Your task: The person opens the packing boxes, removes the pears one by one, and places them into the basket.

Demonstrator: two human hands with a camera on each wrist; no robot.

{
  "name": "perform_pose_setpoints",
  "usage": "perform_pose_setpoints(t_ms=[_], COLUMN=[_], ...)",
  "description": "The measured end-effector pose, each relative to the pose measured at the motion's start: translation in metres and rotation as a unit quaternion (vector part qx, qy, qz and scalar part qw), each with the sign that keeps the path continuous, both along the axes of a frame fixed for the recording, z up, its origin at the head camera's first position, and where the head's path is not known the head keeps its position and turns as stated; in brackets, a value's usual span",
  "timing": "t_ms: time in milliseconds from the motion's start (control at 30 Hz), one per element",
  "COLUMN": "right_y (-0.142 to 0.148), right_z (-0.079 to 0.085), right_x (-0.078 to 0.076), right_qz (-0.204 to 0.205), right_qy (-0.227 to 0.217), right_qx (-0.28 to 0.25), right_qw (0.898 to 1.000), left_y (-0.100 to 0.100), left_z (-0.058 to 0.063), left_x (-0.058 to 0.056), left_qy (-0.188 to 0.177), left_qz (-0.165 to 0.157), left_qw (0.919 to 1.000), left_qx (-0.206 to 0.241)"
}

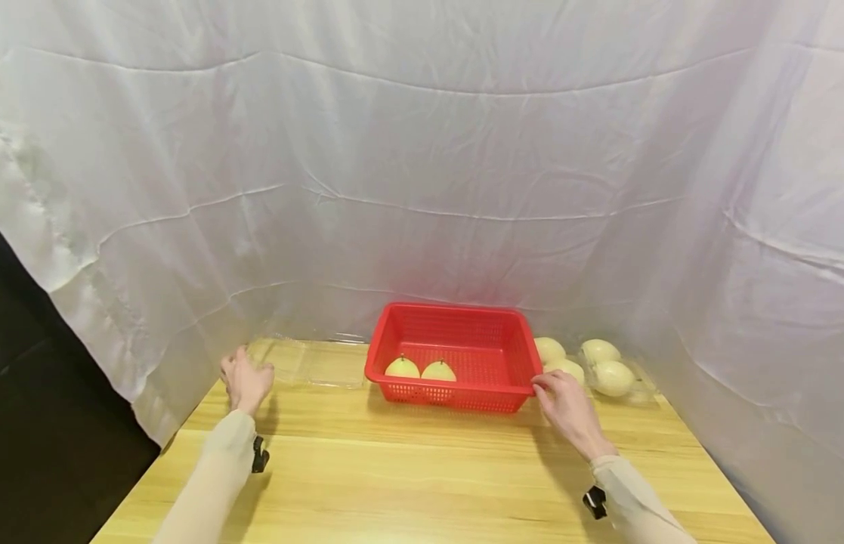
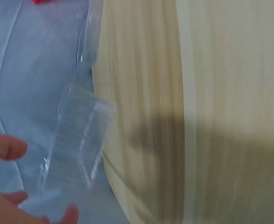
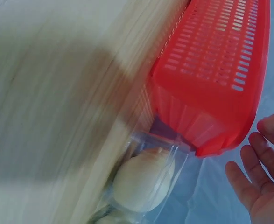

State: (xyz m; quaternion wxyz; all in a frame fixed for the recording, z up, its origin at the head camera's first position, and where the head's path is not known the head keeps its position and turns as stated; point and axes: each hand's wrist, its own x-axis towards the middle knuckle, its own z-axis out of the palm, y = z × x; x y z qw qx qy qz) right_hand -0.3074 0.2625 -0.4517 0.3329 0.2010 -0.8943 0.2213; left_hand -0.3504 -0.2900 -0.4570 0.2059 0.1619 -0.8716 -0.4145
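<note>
A red perforated plastic basket (image 1: 456, 400) stands on the table, with two pale yellow pears (image 1: 438, 371) inside near its front wall. My right hand (image 1: 570, 412) is at the basket's front right corner; in the right wrist view its spread fingers (image 3: 242, 179) lie right by the rim. Over on the left, my left hand (image 1: 248, 383) hovers beside a clear plastic container (image 1: 333, 364). The left wrist view shows a clear ribbed plastic piece (image 2: 92, 126) in front of the loosely spread left hand (image 2: 8, 200), which holds nothing.
Several more pears (image 1: 613, 378) sit right of the basket, some in clear plastic packaging (image 3: 174, 161). White cloth (image 1: 462, 151) hangs behind and on both sides of the wooden table (image 1: 394, 476). A dark area (image 1: 47, 393) shows at the far left.
</note>
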Motion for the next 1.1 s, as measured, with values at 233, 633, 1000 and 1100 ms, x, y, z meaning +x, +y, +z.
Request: perform_pose_setpoints(t_ms=[233,633,1000,1100], right_y=[0.017,0.037,0.046,0.049], right_z=[-0.002,-0.009,-0.015,-0.015], right_x=[-0.001,-0.006,-0.020,-0.024], right_qz=[-0.059,-0.094,-0.099,-0.097], right_qy=[-0.034,-0.113,-0.114,-0.126], right_qx=[-0.022,-0.001,0.023,0.033], right_qw=[0.997,0.989,0.988,0.987], left_y=[0.028,0.075,0.108,0.113], left_z=[0.000,-0.013,-0.010,-0.010], left_x=[0.001,0.005,0.009,0.007], left_qy=[0.070,0.070,0.093,0.120], left_qz=[0.005,-0.100,-0.233,-0.269], left_qw=[0.9961,0.9851,0.9642,0.9521], left_qx=[-0.054,-0.121,-0.085,-0.083])
